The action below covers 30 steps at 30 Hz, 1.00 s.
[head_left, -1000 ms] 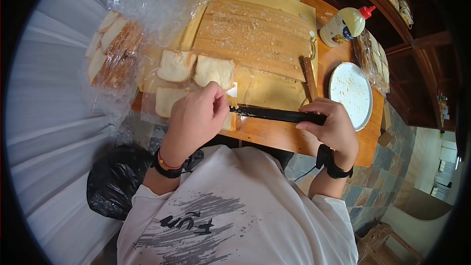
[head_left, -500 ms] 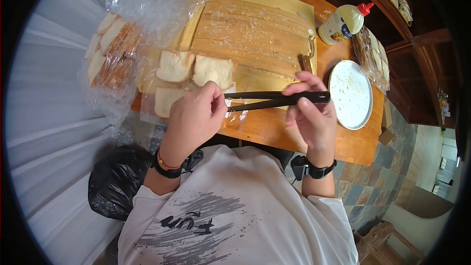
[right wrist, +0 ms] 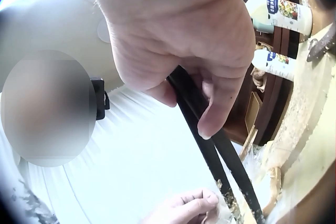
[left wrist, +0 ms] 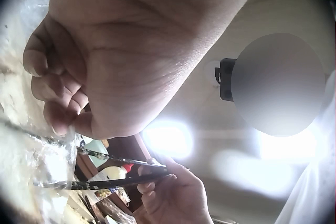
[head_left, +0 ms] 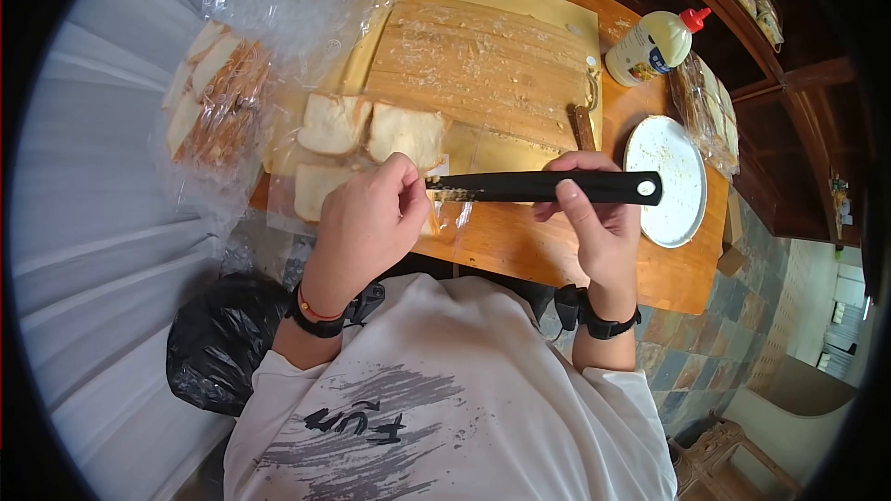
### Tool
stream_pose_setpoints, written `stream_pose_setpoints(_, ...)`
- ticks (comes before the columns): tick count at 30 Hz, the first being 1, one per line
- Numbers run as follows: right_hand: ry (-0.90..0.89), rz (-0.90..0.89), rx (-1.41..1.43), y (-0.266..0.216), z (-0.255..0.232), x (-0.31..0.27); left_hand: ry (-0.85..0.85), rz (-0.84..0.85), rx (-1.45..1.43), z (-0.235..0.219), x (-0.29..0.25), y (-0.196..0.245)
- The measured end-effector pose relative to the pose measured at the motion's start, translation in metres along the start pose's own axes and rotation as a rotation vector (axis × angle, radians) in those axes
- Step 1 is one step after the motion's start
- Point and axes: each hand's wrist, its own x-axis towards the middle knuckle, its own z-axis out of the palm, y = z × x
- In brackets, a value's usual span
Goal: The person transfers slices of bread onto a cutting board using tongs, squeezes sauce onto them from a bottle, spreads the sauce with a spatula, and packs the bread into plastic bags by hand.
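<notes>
My right hand holds a pair of black tongs by the handle end, thumb in front and fingers behind. Crumbs of filling cling to the tongs' far part, which reaches left to my left hand. That hand's thumb and fingertips pinch clear plastic bag film, and the tongs' two arms run into it in the left wrist view. In the right wrist view the arms spread slightly apart. White bread slices lie just beyond my left hand; one is partly hidden by it.
A crumb-strewn cutting board lies ahead with a wooden-handled knife at its right. Beside it are a white plate, two sauce bottles and bagged bread. More bread in plastic sits left.
My right hand has turned from an overhand hold to one with the thumb facing me. The tongs rolled over, so the handle's broad side with its hole now shows. My left hand stayed put.
</notes>
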Motion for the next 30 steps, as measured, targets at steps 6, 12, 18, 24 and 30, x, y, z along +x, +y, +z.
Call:
stream_pose_setpoints(6, 0.081, -0.112, 0.003, -0.003, -0.015, 0.001, 0.008, 0.011, 0.003, 0.002, 0.000, -0.002)
stream_pose_setpoints(12, 0.250, -0.226, -0.014, -0.012, -0.029, 0.006, 0.014, 0.010, 0.015, 0.002, 0.000, -0.001)
stream_pose_setpoints(18, 0.431, -0.278, 0.018, -0.007, -0.049, 0.011, 0.007, 0.004, 0.000, 0.002, -0.001, 0.000)
stream_pose_setpoints(24, 0.502, -0.214, -0.285, 0.019, -0.057, 0.035, -0.011, -0.009, 0.047, 0.002, 0.001, 0.005)
stream_pose_setpoints(30, 0.502, -0.113, -0.443, 0.024, -0.069, 0.040, 0.000, -0.007, 0.033, 0.002, 0.001, 0.004)
